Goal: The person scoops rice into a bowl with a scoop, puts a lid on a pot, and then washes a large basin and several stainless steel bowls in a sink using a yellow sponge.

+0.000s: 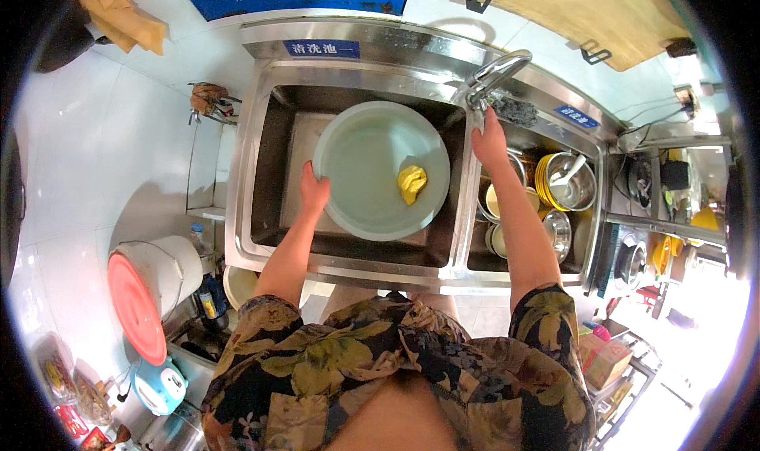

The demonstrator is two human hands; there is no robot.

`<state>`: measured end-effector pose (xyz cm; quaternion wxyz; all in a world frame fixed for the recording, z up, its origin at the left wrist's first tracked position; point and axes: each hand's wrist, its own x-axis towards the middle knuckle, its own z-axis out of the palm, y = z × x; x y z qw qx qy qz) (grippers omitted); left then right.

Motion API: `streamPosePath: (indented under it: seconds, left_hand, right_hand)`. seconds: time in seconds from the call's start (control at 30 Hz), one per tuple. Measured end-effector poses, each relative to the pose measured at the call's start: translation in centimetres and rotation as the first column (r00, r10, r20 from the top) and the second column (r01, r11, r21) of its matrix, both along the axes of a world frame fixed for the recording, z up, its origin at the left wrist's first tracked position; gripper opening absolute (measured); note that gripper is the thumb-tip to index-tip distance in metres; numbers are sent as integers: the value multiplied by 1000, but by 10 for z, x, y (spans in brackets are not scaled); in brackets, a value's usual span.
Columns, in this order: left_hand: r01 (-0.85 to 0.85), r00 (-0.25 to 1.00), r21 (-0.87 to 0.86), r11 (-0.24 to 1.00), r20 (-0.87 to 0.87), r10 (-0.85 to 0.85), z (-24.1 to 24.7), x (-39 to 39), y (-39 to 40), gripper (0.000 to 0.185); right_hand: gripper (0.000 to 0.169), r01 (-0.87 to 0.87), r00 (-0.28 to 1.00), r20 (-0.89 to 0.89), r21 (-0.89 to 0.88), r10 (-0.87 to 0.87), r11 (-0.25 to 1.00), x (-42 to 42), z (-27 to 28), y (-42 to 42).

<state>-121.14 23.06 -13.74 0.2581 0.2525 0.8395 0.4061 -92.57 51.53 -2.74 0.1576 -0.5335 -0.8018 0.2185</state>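
A large round pale plastic basin (pixel 362 213) stands in the left bowl of a stainless steel sink (pixel 356 267). It holds water, with a crumpled yellow cloth (pixel 411 184) in its right part. My left hand (pixel 314 189) grips the basin's left rim. At the base of the chrome faucet (pixel 499 74), my right hand (pixel 490 139) has its fingers on the handle, which they partly hide. Whether water runs from the spout cannot be told. Beside the faucet's base lies a dark scouring pad (pixel 515 112).
Metal bowls (pixel 558 231), yellow-edged dishes (pixel 549 181) and a white spoon (pixel 570 172) fill part of the right sink bowl. A wooden board (pixel 594 12) hangs behind the faucet. A white bucket (pixel 178 267) with a pink lid (pixel 136 308) stands at left.
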Motion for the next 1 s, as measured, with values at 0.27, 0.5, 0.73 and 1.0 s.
streamPosePath:
  seconds: [0.27, 0.5, 0.73, 1.0]
  left_hand:
    - [136, 829, -185, 973, -516, -214, -29, -21, 28, 51]
    - [236, 843, 224, 946, 436, -314, 60, 51, 167, 35]
    - [-501, 588, 376, 780, 809, -12, 80, 151, 208, 50]
    - [-417, 251, 310, 855, 943, -219, 78, 131, 192, 58]
  right_hand:
    - [28, -143, 962, -201, 196, 183, 970, -61, 33, -35]
    - [27, -781, 167, -661, -542, -732, 311, -103, -25, -21]
    - [36, 6, 716, -571, -571, -403, 821, -123, -54, -7]
    - [56, -279, 699, -707, -405, -105, 871, -104, -59, -44]
